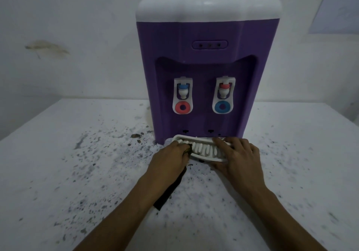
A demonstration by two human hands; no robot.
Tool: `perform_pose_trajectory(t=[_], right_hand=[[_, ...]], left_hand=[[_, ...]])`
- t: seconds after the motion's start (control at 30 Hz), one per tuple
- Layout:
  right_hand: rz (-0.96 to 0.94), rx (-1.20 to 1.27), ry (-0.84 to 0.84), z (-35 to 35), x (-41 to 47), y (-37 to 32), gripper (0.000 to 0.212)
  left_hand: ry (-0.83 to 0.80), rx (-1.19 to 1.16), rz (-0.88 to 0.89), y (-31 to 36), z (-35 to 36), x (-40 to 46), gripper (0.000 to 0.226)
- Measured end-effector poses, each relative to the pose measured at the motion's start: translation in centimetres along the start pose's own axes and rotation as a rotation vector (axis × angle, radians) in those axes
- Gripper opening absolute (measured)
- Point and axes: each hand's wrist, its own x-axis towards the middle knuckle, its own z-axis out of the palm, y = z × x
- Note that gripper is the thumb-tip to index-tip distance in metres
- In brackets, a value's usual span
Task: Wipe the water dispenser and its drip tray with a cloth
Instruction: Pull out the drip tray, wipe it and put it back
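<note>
**Drip tray under wipe at dispenser base**

Left hand [171, 158] grips a dark cloth [171, 189], fingers curled round it and pressed on the left end of the white drip tray [202, 149]. Right hand [236, 157] clasps the tray's right end, fingers over its grille, thumb at the near rim. Purple water dispenser [206, 56] stands just beyond the fingertips on a speckled white table [77, 173].

The water dispenser [207, 66] stands on the desk [77, 173]. The drip tray [202, 150] lies before the dispenser, the cloth [171, 190] left of the tray.

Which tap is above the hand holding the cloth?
The left tap, with the blue cap and red ring, sits above the left hand gripping the cloth; the other tap has a red cap.
</note>
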Motion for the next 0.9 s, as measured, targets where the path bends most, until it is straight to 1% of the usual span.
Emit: perform_pose_trajectory(t=[0.07,0.13,0.2,0.33,0.4,0.5,0.57,0.6,0.7,0.77,0.83,0.9], right_hand=[[-0.008,-0.006,0.006,0.0,0.0,0.0,0.071],[-0.016,-0.016,0.008,-0.1,0.1,-0.1,0.072],[-0.013,-0.017,0.002,-0.1,0.1,-0.1,0.072],[0.024,0.022,-0.030,0.2,0.0,0.4,0.069],[0.036,0.037,-0.042,0.3,0.0,0.7,0.068],[0.039,0.039,-0.050,0.3,0.0,0.9,0.068],[0.038,0.041,-0.046,0.3,-0.1,0.7,0.070],[0.032,0.038,-0.042,0.4,-0.1,0.5,0.072],[0.007,0.023,-0.029,0.5,-0.1,0.0,0.076],[-0.003,0.022,-0.015,0.5,-0.1,-0.1,0.076],[-0.006,0.025,0.000,0.5,-0.2,-0.2,0.075],[-0.012,0.027,0.006,0.5,-0.2,-0.2,0.074]], left_hand=[[0.106,0.126,0.071,0.0,0.4,-0.3,0.018],[0.124,0.218,0.108,0.0,0.6,-0.5,0.008],[0.147,0.226,0.099,0.0,0.7,-0.4,0.013],[0.182,0.059,0.047,0.3,1.2,-0.9,0.014],[0.184,-0.031,0.015,0.3,1.1,-1.3,0.022],[0.198,-0.290,-0.090,0.7,0.3,-1.3,0.033],[0.207,-0.431,-0.102,0.9,-0.1,-0.9,0.034],[0.186,-0.450,-0.086,1.1,-0.1,-0.8,0.035],[0.083,-0.350,-0.018,1.7,0.5,-0.8,0.036],[0.044,-0.237,-0.035,2.2,0.8,-0.7,0.036],[0.046,-0.184,-0.053,2.6,1.0,-0.6,0.031],[0.041,-0.186,-0.080,3.1,0.9,-0.6,0.021]])
